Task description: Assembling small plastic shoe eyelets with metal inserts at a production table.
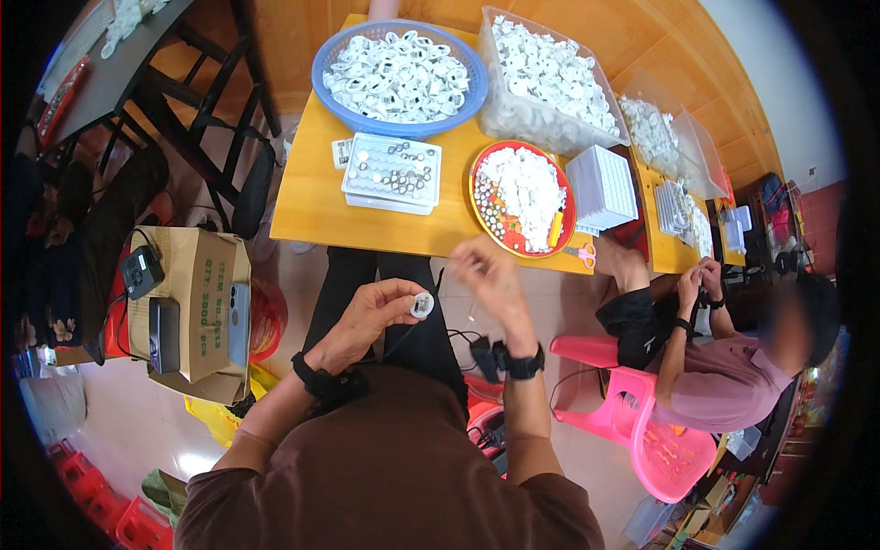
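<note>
My left hand [374,307] is closed, pinching a small round white plastic part [422,305] with a dark middle between thumb and fingertips. To its right, my right hand [490,278] is raised just before the table's front edge, smeared by motion, so its fingers and anything in them cannot be made out. Just beyond it lies a red round tray [570,215] with a heap of white pieces [527,183], small round metal parts [495,218] and a yellow tool [555,229]. A stacked pale plastic tray [392,200] holds several round metal-and-dark parts [403,170].
A blue basket [335,105] and a clear bin [541,137], both full of white parts, stand at the back of the yellow table [307,197]. Scissors [584,254] lie at its front edge beside stacked white trays [602,188]. A co-worker [724,380] sits right; a cardboard box [215,302] stands left.
</note>
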A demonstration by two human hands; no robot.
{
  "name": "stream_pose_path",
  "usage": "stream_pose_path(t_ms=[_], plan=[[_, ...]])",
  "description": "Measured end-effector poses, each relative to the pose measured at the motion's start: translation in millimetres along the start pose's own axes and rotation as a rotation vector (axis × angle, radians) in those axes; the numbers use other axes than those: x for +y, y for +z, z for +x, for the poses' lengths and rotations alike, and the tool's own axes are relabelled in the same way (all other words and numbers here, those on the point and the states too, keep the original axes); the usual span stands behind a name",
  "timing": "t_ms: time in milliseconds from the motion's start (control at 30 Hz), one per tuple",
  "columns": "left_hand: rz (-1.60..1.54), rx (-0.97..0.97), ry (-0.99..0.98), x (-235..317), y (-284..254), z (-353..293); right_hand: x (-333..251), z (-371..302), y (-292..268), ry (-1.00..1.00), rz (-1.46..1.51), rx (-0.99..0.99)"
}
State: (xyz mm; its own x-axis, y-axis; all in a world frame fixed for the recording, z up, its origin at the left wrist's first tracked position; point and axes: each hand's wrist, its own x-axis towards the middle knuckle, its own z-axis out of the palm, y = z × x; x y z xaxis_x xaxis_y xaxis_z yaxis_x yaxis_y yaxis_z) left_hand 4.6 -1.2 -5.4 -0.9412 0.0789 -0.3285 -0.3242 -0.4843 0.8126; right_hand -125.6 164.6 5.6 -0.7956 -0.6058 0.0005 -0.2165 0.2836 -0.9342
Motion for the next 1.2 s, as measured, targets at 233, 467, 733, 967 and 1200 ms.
stream_pose_path(t_ms=[233,467,733,967,1200], plan=[[-0.040,0.027,-0.017,2,-6,2,38,98,-45,-0.119,-0.520,0.369],[-0.096,0.044,0.000,-2,-12,1,60,123,-48,-0.172,-0.642,0.255],[-0.122,0.008,-0.009,-6,-11,-4,62,115,-50,-0.171,-0.697,0.254],[-0.124,0.006,0.004,-7,-10,-10,67,112,-54,-0.144,-0.686,0.222],[-0.220,0.059,0.055,0,-18,-11,10,52,-23,-0.074,-0.134,0.215]])
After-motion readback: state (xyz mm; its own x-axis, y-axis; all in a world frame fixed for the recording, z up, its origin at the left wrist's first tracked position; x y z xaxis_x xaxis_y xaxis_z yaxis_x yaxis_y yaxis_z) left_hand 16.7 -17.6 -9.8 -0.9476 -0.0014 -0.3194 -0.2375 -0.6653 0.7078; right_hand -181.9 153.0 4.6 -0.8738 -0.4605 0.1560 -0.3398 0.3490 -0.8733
